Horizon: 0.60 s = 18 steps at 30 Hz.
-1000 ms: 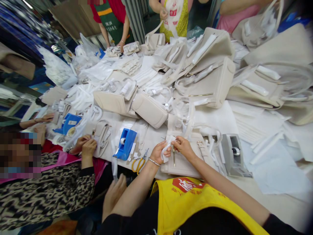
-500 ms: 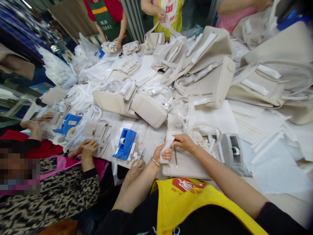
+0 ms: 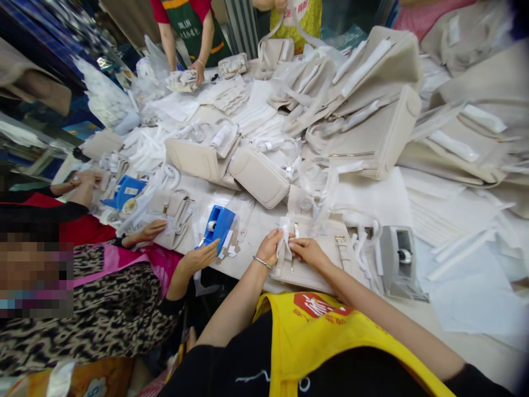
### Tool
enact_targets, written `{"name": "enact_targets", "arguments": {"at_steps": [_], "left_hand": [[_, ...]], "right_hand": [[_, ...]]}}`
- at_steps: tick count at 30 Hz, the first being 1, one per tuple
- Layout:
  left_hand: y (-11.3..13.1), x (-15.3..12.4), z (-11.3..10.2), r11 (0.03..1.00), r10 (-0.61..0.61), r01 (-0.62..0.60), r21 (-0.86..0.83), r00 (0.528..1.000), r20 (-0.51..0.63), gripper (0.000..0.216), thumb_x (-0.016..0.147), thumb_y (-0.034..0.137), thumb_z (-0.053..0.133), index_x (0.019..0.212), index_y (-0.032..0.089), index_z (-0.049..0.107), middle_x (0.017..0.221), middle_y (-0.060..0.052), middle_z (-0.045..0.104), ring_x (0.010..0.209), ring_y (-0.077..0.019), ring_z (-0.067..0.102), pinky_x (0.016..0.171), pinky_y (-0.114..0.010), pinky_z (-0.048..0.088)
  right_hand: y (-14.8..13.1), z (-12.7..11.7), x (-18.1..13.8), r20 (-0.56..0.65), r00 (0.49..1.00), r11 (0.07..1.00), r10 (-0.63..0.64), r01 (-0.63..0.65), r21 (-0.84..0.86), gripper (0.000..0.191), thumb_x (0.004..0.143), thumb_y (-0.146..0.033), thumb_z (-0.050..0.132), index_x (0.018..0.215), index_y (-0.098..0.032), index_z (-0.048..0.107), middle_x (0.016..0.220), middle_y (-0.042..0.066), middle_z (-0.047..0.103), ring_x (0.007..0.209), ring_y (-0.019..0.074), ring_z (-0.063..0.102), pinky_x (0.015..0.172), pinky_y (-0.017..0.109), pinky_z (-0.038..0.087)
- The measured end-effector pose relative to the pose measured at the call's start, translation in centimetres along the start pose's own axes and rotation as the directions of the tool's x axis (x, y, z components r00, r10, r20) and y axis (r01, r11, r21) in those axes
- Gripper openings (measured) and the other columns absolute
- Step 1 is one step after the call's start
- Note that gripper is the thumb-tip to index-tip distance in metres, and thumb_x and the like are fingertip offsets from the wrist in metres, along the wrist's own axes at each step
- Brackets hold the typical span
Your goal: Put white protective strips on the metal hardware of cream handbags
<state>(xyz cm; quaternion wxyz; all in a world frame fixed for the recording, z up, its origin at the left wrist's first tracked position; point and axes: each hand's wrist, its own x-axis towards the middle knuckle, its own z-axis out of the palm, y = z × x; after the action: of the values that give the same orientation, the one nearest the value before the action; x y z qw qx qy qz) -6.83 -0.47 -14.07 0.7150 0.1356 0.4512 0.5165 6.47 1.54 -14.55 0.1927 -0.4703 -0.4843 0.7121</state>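
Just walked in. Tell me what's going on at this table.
A person in a yellow apron holds a white strip between the left hand and right hand, over a beige bag. A co-worker's hand reaches to the blue tape dispenser. More beige bags are piled across the table.

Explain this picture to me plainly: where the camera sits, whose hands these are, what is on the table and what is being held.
The camera is worn on a person's head and looks down at their own two hands. The left hand and right hand pinch a white strip over a beige bag lying flat on the table. A grey tape dispenser stands to the right, a blue tape dispenser to the left, where a co-worker's hand touches it. More beige bags pile up behind.
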Motion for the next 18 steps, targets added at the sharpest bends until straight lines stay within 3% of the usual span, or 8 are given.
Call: {"name": "enact_targets", "arguments": {"at_steps": [4, 8, 11, 14, 18], "left_hand": [[-0.1, -0.2, -0.8, 1.0, 0.002, -0.002, 0.004, 0.996, 0.086, 0.033, 0.074, 0.039, 0.049, 0.091, 0.011, 0.048, 0.079, -0.008, 0.061, 0.042, -0.0089, 0.051, 0.038, -0.022, 0.042], [-0.3, -0.5, -0.9, 0.998, 0.03, -0.035, 0.049, 0.995, 0.094, 0.036, 0.074, 0.041, 0.049, 0.097, 0.013, 0.048, 0.083, -0.009, 0.061, 0.043, -0.0086, 0.051, 0.039, -0.022, 0.043], [-0.8, -0.5, -0.4, 0.988, 0.08, -0.082, 0.133, 0.997, 0.025, 0.039, 0.072, 0.039, 0.052, 0.102, 0.014, 0.05, 0.083, -0.008, 0.062, 0.054, -0.0101, 0.055, 0.049, -0.022, 0.046], [-1.3, -0.6, -0.1, 0.96, 0.156, -0.136, 0.246, 0.986, -0.062, 0.041, 0.072, 0.036, 0.053, 0.107, 0.016, 0.05, 0.087, -0.006, 0.062, 0.07, -0.0134, 0.057, 0.063, -0.025, 0.047], [-1.8, -1.9, -0.7, 0.874, 0.359, -0.246, 0.419, 0.908, -0.215, 0.038, 0.076, 0.035, 0.045, 0.107, 0.015, 0.052, 0.107, -0.008, 0.056, 0.096, -0.017, 0.052, 0.082, -0.028, 0.042]], "right_hand": [[0.5, 1.5, 0.5, 0.093, 0.996, 0.979, -0.017, -0.003, 0.203, 0.028, 0.064, -0.041, 0.057, 0.065, -0.013, 0.055, 0.048, -0.004, 0.05, 0.037, 0.0048, 0.039, 0.037, 0.016, 0.029], [0.4, 1.8, 0.6, 0.14, 0.99, 0.982, -0.005, -0.022, 0.19, 0.026, 0.064, -0.038, 0.056, 0.07, -0.014, 0.052, 0.045, -0.004, 0.049, 0.031, 0.005, 0.036, 0.032, 0.016, 0.024], [0.5, 1.8, 0.9, 0.111, 0.994, 0.995, 0.008, -0.018, 0.095, 0.018, 0.065, -0.032, 0.053, 0.064, -0.015, 0.048, 0.041, -0.004, 0.05, 0.028, 0.0052, 0.034, 0.029, 0.016, 0.021], [1.3, 1.9, 1.3, 0.036, 0.999, 0.999, 0.018, -0.019, 0.039, 0.014, 0.064, -0.028, 0.052, 0.059, -0.016, 0.046, 0.04, -0.002, 0.051, 0.029, 0.0071, 0.039, 0.03, 0.017, 0.028], [2.4, 2.1, 1.6, -0.003, 1.0, 0.996, 0.008, -0.008, 0.09, 0.019, 0.066, -0.033, 0.053, 0.059, -0.016, 0.046, 0.041, -0.001, 0.053, 0.033, 0.0101, 0.045, 0.035, 0.02, 0.038]]}}
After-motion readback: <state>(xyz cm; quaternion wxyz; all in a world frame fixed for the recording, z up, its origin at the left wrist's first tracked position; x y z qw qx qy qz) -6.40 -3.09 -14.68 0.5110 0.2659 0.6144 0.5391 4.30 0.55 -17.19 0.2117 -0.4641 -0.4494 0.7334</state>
